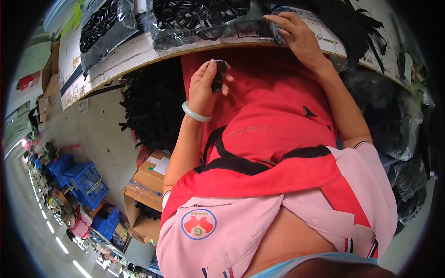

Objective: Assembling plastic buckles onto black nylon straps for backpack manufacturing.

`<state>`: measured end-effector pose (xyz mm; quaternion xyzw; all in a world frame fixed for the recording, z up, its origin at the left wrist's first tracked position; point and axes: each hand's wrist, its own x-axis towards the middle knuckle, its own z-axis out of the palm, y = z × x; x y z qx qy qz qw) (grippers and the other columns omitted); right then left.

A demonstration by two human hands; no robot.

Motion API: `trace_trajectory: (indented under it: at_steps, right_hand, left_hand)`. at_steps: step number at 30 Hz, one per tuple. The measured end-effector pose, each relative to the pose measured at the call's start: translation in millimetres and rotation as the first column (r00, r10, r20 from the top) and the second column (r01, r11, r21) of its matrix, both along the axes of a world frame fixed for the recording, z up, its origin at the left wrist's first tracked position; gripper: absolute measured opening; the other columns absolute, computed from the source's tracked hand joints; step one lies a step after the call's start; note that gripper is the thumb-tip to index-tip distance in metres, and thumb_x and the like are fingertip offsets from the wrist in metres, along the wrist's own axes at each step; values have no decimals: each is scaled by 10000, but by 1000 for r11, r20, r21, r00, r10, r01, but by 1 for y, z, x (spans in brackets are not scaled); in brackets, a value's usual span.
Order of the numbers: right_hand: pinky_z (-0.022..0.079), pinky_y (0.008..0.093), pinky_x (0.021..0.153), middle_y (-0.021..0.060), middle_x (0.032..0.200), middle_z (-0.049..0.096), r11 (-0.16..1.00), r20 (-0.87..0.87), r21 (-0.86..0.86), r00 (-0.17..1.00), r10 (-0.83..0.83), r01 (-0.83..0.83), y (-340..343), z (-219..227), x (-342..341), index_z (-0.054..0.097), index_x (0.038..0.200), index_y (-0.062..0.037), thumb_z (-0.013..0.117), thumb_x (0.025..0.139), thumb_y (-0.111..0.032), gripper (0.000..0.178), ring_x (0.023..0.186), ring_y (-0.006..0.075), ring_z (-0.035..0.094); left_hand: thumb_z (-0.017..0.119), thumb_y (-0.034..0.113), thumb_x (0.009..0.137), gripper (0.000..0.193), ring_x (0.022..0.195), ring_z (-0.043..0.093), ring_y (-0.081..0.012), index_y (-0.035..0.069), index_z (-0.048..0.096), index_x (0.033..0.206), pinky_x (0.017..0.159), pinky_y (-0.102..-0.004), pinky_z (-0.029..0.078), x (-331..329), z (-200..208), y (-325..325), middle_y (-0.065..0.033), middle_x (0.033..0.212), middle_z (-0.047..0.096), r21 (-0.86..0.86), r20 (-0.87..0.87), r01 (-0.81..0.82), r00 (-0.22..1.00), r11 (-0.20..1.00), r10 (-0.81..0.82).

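Note:
My left hand (pixel 203 89), with a pale bangle on its wrist, is closed around a small black plastic buckle (pixel 219 74) in front of the table edge. The fingers cover part of the buckle. Over the table's edge, my right hand (pixel 299 39) has its index finger stretched out to the left and appears to hold nothing. Just left of that hand lies a clear plastic bag (pixel 213 37) full of black buckles (pixel 190 14). A heap of black straps (pixel 345 30) rests on the table to its right.
A second bag of black parts (pixel 104 23) lies on the table (pixel 76 76) at far left. Black strips (pixel 150 109) hang below the table. Cardboard box (pixel 143 185) and blue crates (pixel 85 183) stand on the left floor; plastic-wrapped bundles (pixel 384 116) are at right.

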<state>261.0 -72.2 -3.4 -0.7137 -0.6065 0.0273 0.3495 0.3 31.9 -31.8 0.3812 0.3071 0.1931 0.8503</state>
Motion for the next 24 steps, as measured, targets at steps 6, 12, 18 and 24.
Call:
trace_trajectory:
  at_steps: [6, 12, 18, 24]
  right_hand:
    - [481, 315, 691, 46, 1037, 566, 994, 113, -14, 988, 110, -109, 9, -2, 16, 621, 1032, -112, 657, 812, -28, 238, 796, 217, 589]
    - [474, 272, 603, 64, 890, 591, 976, -248, -68, 951, 186, -209, -17, 50, -31, 580, 961, -34, 623, 838, -13, 131, 670, 157, 591]
    - [476, 206, 535, 18, 746, 610, 969, -833, -202, 546, -93, -143, -21, 41, -68, 627, 1007, -21, 616, 896, -108, 141, 589, 70, 578]
    - [459, 177, 497, -2, 760, 615, 939, -928, -299, 284, -243, -170, -20, 26, -64, 640, 1046, -26, 626, 916, -197, 215, 577, 36, 562]
  left_hand:
    - [570, 181, 950, 258, 649, 535, -117, -16, 618, 1110, 562, -243, 457, 2, 0, -4, -54, 847, 600, -86, -39, -14, 999, 996, 11]
    - [600, 171, 932, 234, 679, 594, -143, -18, 623, 1068, 585, -247, 477, 6, 12, -4, -64, 872, 628, -179, -71, -76, 995, 981, 64]
    - [579, 176, 945, 206, 688, 602, -145, -9, 614, 1028, 576, -248, 486, 14, 28, -10, -78, 873, 633, -189, 116, 14, 993, 982, 8]
    - [565, 193, 954, 209, 694, 598, -145, 2, 600, 1029, 557, -257, 485, 15, 29, -12, -76, 882, 629, -250, 186, -28, 980, 968, 76]
